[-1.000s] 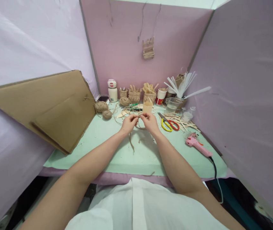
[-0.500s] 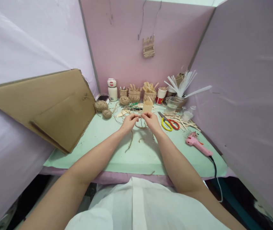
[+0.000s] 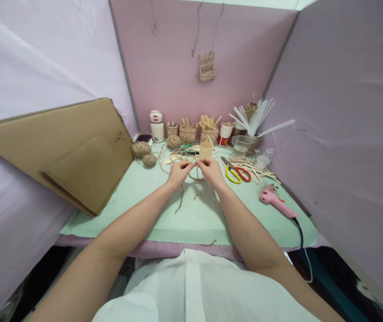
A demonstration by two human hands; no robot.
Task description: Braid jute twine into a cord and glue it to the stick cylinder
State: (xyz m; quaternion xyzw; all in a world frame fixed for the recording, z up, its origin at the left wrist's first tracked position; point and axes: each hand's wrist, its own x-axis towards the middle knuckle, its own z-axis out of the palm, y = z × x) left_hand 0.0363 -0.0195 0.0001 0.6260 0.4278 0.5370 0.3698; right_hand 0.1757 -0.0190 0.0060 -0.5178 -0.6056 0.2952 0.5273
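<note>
My left hand (image 3: pixel 180 172) and my right hand (image 3: pixel 210 171) meet above the middle of the green table, fingertips pinched and almost touching. Between them is a length of brown jute twine (image 3: pixel 196 173), its loop hanging under the fingers. One loose end (image 3: pixel 180 201) dangles below my left hand. Just behind my right hand stands a small pale wooden-stick piece (image 3: pixel 206 150), its lower part hidden by the fingers; whether the twine is joined to it I cannot tell. Scissors (image 3: pixel 233 172) with yellow and red handles lie right of my right hand.
Balls of twine (image 3: pixel 142 149) sit at the back left, near a large cardboard sheet (image 3: pixel 77 152). Stick-filled baskets (image 3: pixel 188 134) and a paper cup (image 3: pixel 225 134) line the back. A pink glue gun (image 3: pixel 278 202) with a cord lies right, near scattered wood strips (image 3: pixel 255 171).
Both hands keep their pinch on the twine and have barely moved. The whole view has shifted very slightly.
</note>
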